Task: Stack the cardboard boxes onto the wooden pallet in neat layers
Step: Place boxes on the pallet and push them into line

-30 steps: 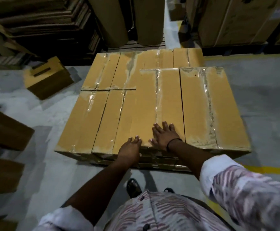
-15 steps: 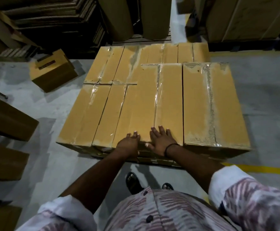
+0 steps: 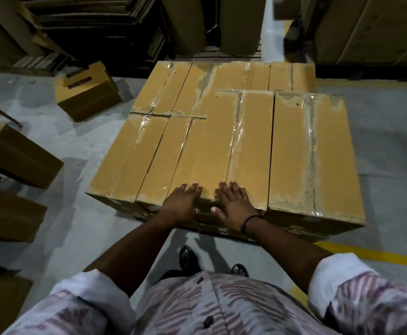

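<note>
— Where does the middle box (image 3: 222,146) sit?
— On top of the lower boxes (image 3: 130,155), just beside the right box (image 3: 311,153), with its near end under both hands.
— And the hands?
— The left hand (image 3: 182,204) and the right hand (image 3: 234,204) are side by side, palms flat and fingers straight on that near edge.
— What's beneath the stack?
— Too dark to tell, perhaps wood.

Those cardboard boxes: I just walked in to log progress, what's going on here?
A person leans over the stack, left hand and right hand both flat on the near end of the middle box in the upper layer. Another upper box sits beside it on the right. Loose boxes lie on the floor at left.
</note>
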